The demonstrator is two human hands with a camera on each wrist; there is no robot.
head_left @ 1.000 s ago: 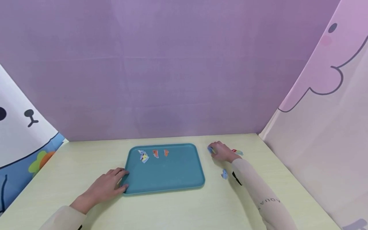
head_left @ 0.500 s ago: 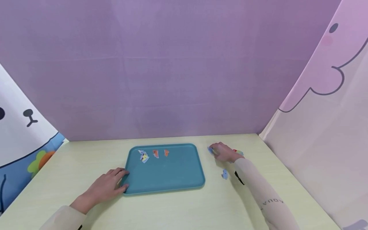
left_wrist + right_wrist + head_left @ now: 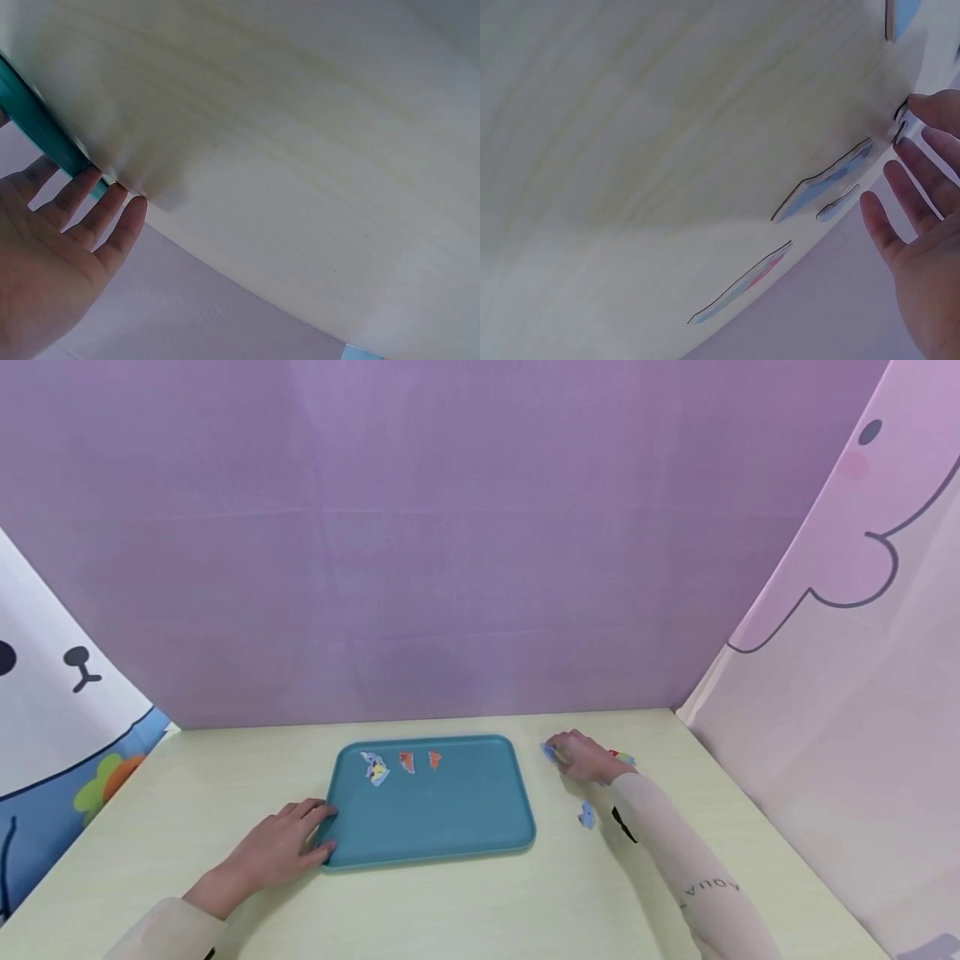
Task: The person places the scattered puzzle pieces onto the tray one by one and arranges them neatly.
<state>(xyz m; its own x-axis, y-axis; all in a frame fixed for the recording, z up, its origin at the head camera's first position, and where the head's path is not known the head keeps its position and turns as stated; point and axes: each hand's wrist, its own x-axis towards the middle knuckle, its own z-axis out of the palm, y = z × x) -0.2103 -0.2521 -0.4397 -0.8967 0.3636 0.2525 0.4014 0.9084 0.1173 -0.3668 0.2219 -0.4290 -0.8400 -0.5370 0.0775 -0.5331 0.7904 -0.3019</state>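
Note:
My left hand [image 3: 276, 845] rests at the left edge of the teal tray [image 3: 480, 806], fingers fairly straight over its rim and thumb at the near corner. In the left wrist view those fingers [image 3: 96, 214] lie along the tray's edge. At the back of the table, right of the tray, my right hand [image 3: 581, 756] pinches a blue jigsaw piece [image 3: 549, 752] between thumb and fingers, close to the tabletop. The right wrist view has that piece [image 3: 901, 124] at the thumb and index tips, mostly hidden. Several jigsaw pieces lie on the tray, including a blue-and-yellow one [image 3: 375, 769] and an orange one [image 3: 407, 762].
A loose blue piece [image 3: 587, 815] lies on the table nearer me, by the right sleeve. A red-and-green piece [image 3: 624, 758] is partly hidden behind the right wrist. A purple cloth wall [image 3: 450, 568] stands along the table's back edge, with printed curtains at both sides.
My right hand and forearm have shifted slightly to the right, with the blue jigsaw piece staying almost in place. The left hand, tray and pieces on it have not moved.

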